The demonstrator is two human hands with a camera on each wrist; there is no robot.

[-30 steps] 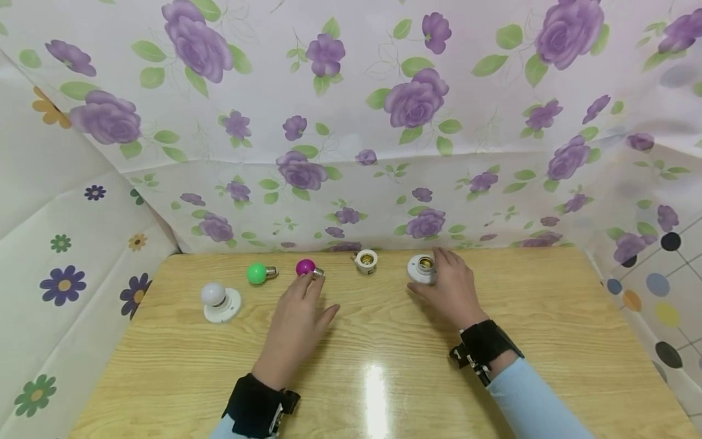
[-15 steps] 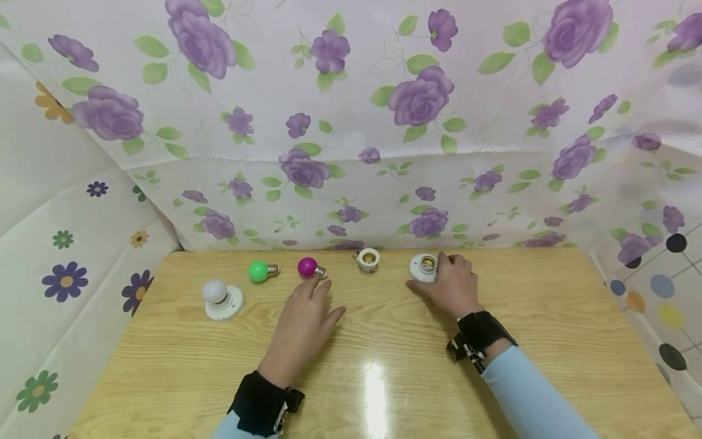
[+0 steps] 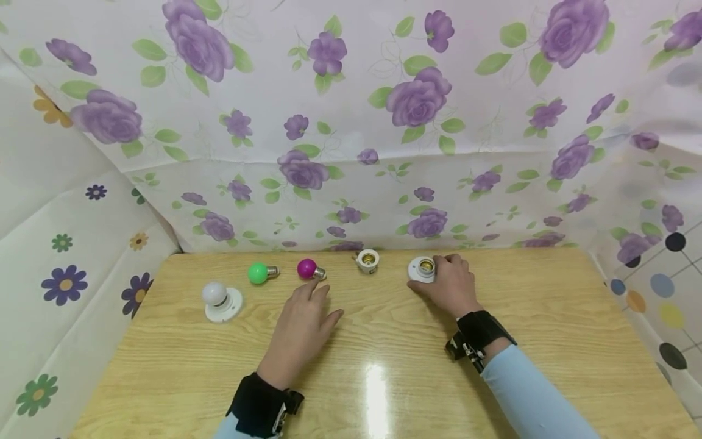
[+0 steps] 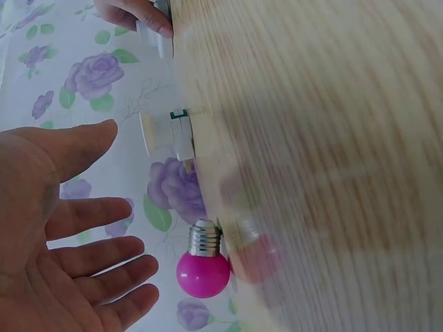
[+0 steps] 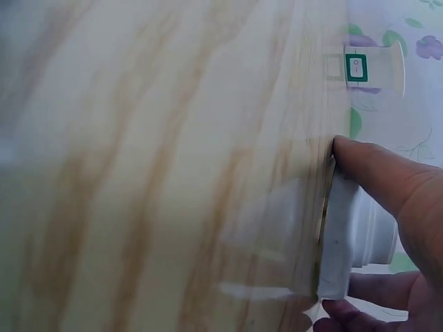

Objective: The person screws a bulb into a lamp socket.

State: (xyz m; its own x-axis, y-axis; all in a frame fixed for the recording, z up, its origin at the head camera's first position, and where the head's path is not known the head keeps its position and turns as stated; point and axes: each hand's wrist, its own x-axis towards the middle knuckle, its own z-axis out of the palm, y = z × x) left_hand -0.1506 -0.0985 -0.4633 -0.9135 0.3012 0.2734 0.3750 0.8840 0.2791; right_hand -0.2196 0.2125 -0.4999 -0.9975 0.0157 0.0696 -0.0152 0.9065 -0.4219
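Note:
My right hand (image 3: 453, 286) holds a round white lamp holder (image 3: 420, 269) by its base, thumb at one edge and fingers at the other. The base stands on the table with its brass-lined socket facing up. In the right wrist view, the thumb and fingers span the lamp holder's base (image 5: 337, 238). My left hand (image 3: 298, 329) hovers with relaxed fingers, just in front of a magenta bulb (image 3: 308, 269). The left wrist view shows a gap between those fingers and the magenta bulb (image 4: 203, 275), which lies on its side.
A smaller white socket with a switch (image 3: 367, 260) stands between the hands at the back. To the left lies a green bulb (image 3: 257, 273). A white bulb (image 3: 213, 294) sits in another round holder (image 3: 226, 311). Floral sheeting (image 3: 351, 183) rises behind the wooden table (image 3: 417, 390).
My left hand has drawn slightly back from the magenta bulb. The right hand's fingers have closed in a little around the lamp holder, which stays in about the same place.

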